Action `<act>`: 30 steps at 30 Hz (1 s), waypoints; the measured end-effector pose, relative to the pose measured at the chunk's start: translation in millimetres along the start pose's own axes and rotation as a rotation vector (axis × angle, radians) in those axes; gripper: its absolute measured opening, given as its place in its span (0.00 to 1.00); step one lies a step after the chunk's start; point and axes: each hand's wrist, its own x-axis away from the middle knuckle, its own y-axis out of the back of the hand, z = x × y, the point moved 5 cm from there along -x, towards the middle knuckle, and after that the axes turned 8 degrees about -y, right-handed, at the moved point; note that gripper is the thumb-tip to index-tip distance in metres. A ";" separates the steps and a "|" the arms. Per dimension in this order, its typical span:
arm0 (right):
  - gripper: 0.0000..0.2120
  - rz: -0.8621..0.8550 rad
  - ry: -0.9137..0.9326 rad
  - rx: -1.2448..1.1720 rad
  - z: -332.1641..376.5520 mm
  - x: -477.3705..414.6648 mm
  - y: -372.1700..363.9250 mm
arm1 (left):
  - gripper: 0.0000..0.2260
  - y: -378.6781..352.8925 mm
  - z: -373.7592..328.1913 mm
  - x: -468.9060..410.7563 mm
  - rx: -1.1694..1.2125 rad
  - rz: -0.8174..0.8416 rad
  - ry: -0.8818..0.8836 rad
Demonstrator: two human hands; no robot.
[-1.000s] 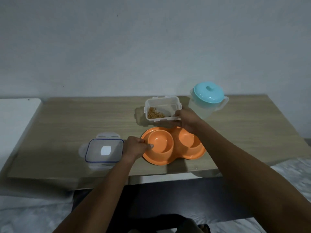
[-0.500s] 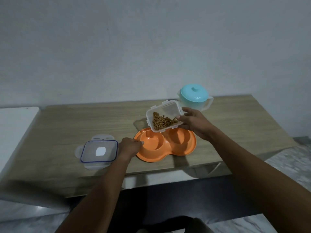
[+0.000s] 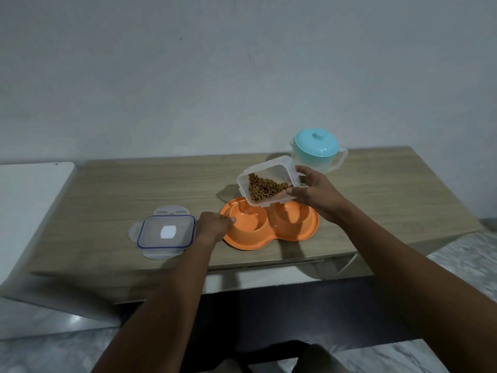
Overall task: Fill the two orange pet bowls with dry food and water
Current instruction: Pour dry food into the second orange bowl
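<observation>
Tipped further than half a second ago, the clear food container (image 3: 266,181) now leans steeply toward the camera, and the dry food (image 3: 265,188) has slid into a wedge against its lower lip, right above the left orange bowl (image 3: 246,222). No kibble has landed yet; both bowls look empty.

From the head view, the right hand (image 3: 313,193) has its grip closed around the container's right end, thumb on the rim, probably so the wrist alone can control the pour. The left hand (image 3: 213,227) pinches the near-left rim of the joined orange dish, likely to keep that light, smooth plastic from skidding on the wood-grain worktop (image 3: 134,189).

Just left of it lies the container's lid (image 3: 166,232), flat, clear, blue-edged, with snap flaps. Behind the right hand stands a translucent water jug (image 3: 317,152) with a glossy teal lid, upright and unused, so water remains to be poured.
</observation>
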 end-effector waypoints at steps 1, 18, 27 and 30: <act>0.27 -0.013 0.012 0.030 0.5 1.2 -0.7 | 0.07 -0.2 -0.1 0.4 0.000 0.001 0.001; 0.28 -0.053 0.068 0.166 6.2 10.8 -6.0 | 0.08 -0.5 -5.5 5.1 -0.041 -0.009 -0.006; 0.29 -0.069 0.072 0.192 10.1 12.1 -4.1 | 0.10 -0.1 -8.2 8.1 -0.059 -0.004 -0.002; 0.29 -0.073 0.078 0.181 11.4 13.5 -4.3 | 0.11 0.0 -8.1 9.1 -0.051 0.000 0.005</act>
